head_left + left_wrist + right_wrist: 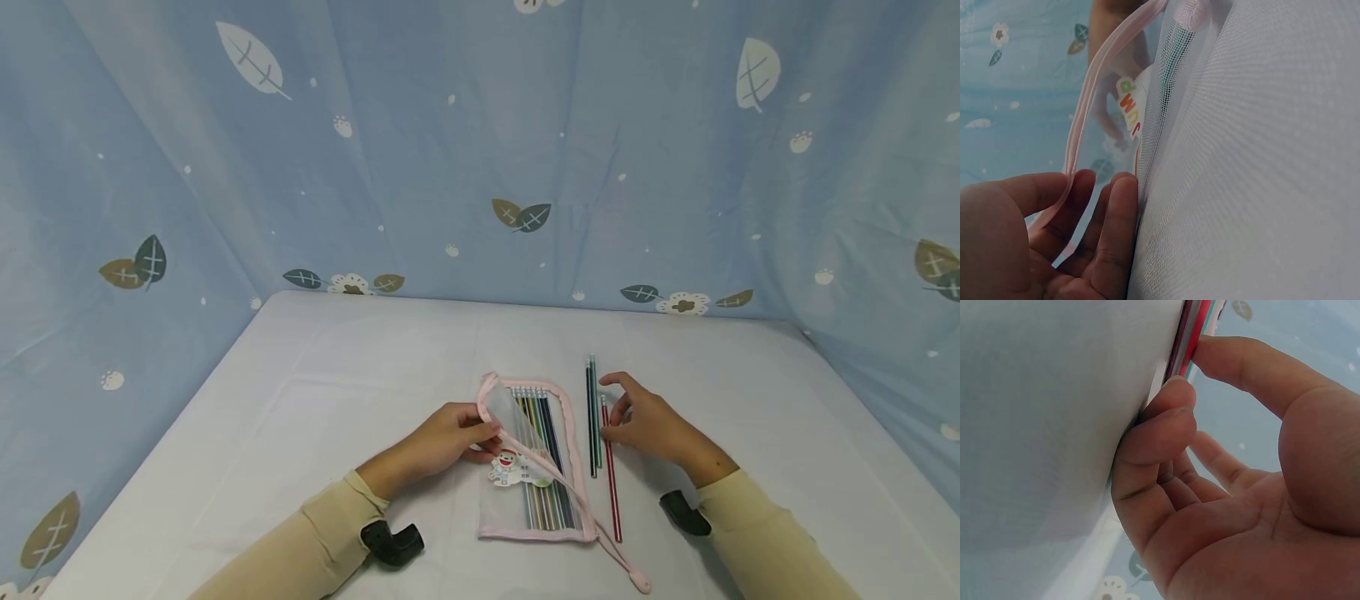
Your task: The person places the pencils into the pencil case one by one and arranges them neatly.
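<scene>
A clear mesh pencil case with pink trim lies on the table, its top flap lifted at the left corner. My left hand pinches that corner; in the left wrist view the fingers are about the pink edging. Several pencils lie inside the case. To its right, my right hand pinches a red pencil near its upper part, with the thumb on the red barrel in the right wrist view. Dark green pencils lie just left of that hand.
A pink wrist strap trails from the case's lower right corner. The white-covered table meets blue leaf-patterned curtains at the back and sides. Black wrist mounts sit at both sleeves.
</scene>
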Tool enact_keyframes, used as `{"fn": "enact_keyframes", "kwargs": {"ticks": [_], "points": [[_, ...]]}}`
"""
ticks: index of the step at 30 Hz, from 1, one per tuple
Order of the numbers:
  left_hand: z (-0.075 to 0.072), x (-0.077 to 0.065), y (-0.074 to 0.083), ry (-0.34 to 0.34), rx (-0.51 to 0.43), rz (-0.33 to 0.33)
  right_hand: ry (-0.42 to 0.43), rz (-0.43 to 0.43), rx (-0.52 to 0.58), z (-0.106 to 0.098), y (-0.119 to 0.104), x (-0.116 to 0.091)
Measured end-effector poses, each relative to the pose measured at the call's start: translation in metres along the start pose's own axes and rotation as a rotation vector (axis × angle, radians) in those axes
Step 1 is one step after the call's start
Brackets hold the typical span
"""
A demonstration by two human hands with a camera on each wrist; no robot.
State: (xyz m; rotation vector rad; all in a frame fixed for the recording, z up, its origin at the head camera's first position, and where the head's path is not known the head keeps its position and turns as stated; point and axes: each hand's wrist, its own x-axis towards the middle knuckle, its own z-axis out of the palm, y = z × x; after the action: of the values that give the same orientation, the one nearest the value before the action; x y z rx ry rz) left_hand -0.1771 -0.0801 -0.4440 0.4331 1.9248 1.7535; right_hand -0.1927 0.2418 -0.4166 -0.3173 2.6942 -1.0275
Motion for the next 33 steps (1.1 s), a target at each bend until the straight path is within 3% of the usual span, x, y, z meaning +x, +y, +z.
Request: {"fn": "enact_keyframes", "kwargs": {"ticks": [15, 33], "points": [[0.0006, 0.0000, 0.0004, -0.001, -0.010, -0.001, 0.039, 0.035, -0.086, 0.0004, -0.0042, -0.0048], [-0.0005, -0.0006, 0.0007, -0.010, -0.002, -0.003, 0.039, 0.048, -0.080, -0.0034, -0.0084, -0.0086]]}}
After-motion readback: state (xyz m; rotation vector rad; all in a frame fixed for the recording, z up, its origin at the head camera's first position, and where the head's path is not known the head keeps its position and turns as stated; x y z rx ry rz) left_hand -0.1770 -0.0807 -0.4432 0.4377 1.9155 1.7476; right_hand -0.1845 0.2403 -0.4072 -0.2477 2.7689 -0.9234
